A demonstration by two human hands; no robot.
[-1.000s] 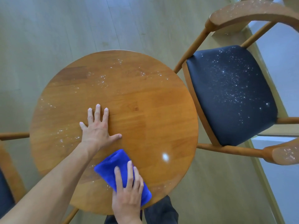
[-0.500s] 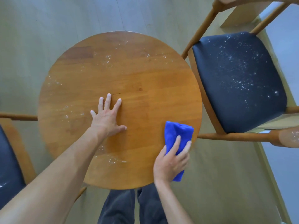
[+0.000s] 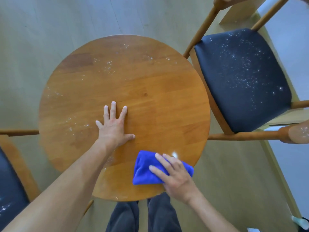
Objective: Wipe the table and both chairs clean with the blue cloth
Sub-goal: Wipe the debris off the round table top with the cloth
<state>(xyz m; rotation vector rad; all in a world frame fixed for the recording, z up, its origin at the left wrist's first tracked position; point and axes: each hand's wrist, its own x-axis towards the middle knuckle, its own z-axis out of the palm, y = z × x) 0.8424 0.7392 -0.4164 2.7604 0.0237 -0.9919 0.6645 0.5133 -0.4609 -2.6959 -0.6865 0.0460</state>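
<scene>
— What's at your far left?

— The left chair: a dark seat in a wooden frame, only partly in view, with a few white specks low on the seat.

— And your left hand?

— My left hand lies palm down near the middle of the round wooden counter, fingers straight and spread wide, holding nothing. White specks dot the wood to its left and along the far edge.

— Where is the cloth?

— The blue cloth sits on the near right part of the counter, close to the rim. It is a vivid blue, plush, folded into a thick pad, with its right corner reaching the counter's edge. My right hand presses on it from above, fingers laid straight over the fold, not curled round it.

— And further right?

— The right chair, just beside the counter: its dark seat is scattered with white specks, and the wooden armrest end is dusted too.
</scene>
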